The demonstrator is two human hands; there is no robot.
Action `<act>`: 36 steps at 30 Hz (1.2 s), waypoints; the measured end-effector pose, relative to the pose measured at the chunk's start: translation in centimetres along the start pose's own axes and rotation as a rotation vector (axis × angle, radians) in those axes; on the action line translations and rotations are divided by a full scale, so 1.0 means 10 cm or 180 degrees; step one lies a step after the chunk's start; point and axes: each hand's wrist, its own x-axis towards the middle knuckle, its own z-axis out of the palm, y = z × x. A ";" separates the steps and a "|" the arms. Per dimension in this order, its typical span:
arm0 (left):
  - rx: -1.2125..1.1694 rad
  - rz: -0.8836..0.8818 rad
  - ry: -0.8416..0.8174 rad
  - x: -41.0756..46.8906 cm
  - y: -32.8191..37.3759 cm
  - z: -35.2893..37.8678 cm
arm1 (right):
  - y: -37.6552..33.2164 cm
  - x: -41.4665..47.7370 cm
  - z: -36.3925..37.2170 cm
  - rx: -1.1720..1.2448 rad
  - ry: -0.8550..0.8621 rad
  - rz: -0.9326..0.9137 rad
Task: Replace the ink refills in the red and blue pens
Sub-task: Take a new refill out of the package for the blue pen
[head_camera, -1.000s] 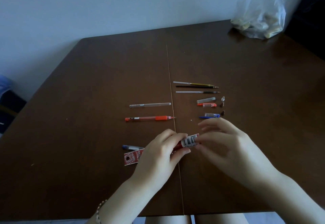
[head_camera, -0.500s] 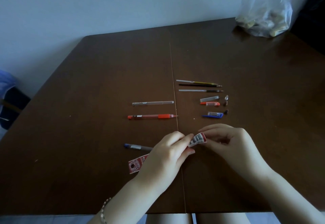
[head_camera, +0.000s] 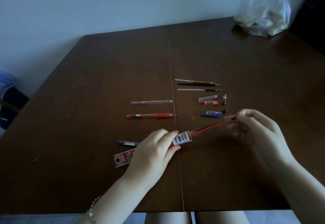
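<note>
My left hand (head_camera: 154, 151) grips a red refill packet (head_camera: 182, 138) with a barcode label, low on the table. My right hand (head_camera: 253, 130) pinches the tip end of a red refill (head_camera: 209, 128) that sticks halfway out of the packet. The red pen (head_camera: 151, 115) lies above my left hand, pointing right. A blue pen (head_camera: 127, 143) lies left of my left hand, partly hidden by it. A clear empty barrel (head_camera: 151, 102) sits above the red pen. A red cap (head_camera: 208, 102) and a blue cap (head_camera: 212, 113) lie on the right.
Three thin refills (head_camera: 197, 84) lie in a row at centre right, with a clear cap (head_camera: 207, 98) and small tip pieces (head_camera: 224, 100) below them. A plastic bag (head_camera: 263, 11) stands at the far right corner. The brown table (head_camera: 88, 83) has a centre seam.
My right hand has moved right and up, drawing a red refill out of the packet. My left hand still holds the packet in about the same place.
</note>
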 end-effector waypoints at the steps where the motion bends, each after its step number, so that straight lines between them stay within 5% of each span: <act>1: 0.0078 0.0017 0.0009 0.03 -0.01 0.01 | 0.00 0.01 -0.01 0.0097 0.0123 -0.0047; 7: 0.0333 0.0169 -0.0001 0.11 0.00 0.04 | 0.01 0.07 -0.01 -0.0121 0.0502 -0.0143; 14: 0.0308 0.0135 -0.0034 0.03 -0.02 0.03 | 0.03 0.09 -0.04 -0.1185 0.0261 -0.0266; 19: 0.0009 -0.0106 0.0297 0.00 -0.10 -0.01 | 0.02 0.11 -0.08 -0.0553 0.0560 -0.0395; 24: 0.0569 -0.0604 0.0273 -0.07 -0.21 -0.07 | 0.00 0.12 -0.10 -0.0305 0.0875 -0.0644; 28: 0.0382 -0.1364 0.0157 -0.05 -0.31 -0.07 | 0.03 0.12 -0.01 -0.0345 0.0738 -0.0610; 36: 0.0168 -0.1462 0.0266 0.08 -0.32 -0.13 | 0.11 0.07 0.21 -0.0344 0.0353 -0.0608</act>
